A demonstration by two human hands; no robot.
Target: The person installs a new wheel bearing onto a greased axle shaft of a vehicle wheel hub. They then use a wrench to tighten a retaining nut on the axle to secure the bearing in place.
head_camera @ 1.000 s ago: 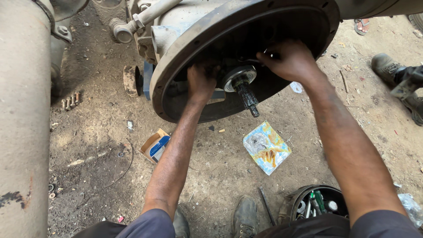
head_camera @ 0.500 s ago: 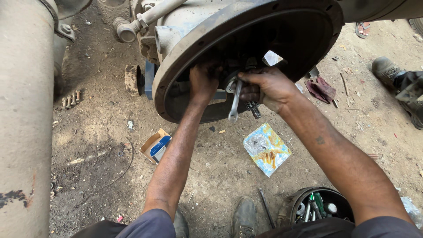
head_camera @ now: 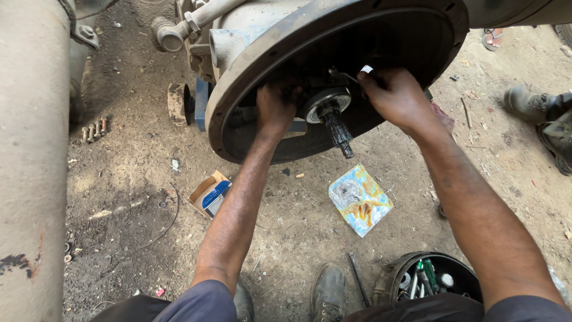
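Since half a second ago the right hand point(head_camera: 393, 95) has lifted away from the middle of the housing to its upper right, and the wrench that hung beside the shaft no longer shows below it. That hand is now curled closed, with a thin metal tool handle point(head_camera: 341, 74) and a small white scrap point(head_camera: 366, 69) poking out at its fingertips; what exactly it grips I cannot tell. The left hand point(head_camera: 276, 107) has stayed put, pressed into the dark inside of the housing just left of the shaft, its fingers hidden in shadow, so how far open it is cannot be told.

Between the two hands sits a round grey bearing collar point(head_camera: 325, 101), and from it a dark splined steel shaft point(head_camera: 338, 131) points down and to the right. Both lie at the centre of the large round rusty-brown bell housing point(head_camera: 238, 77), which is tilted toward the camera.

On the dirt ground point(head_camera: 131, 179) below, a colourful flat wrapper point(head_camera: 359, 200) lies near the housing's lower rim, and a small open cardboard box with a blue part point(head_camera: 210, 195) lies left of the left forearm. A black round tub of tools point(head_camera: 429, 280) stands at the bottom edge, beside the person's worn shoe point(head_camera: 328, 292).
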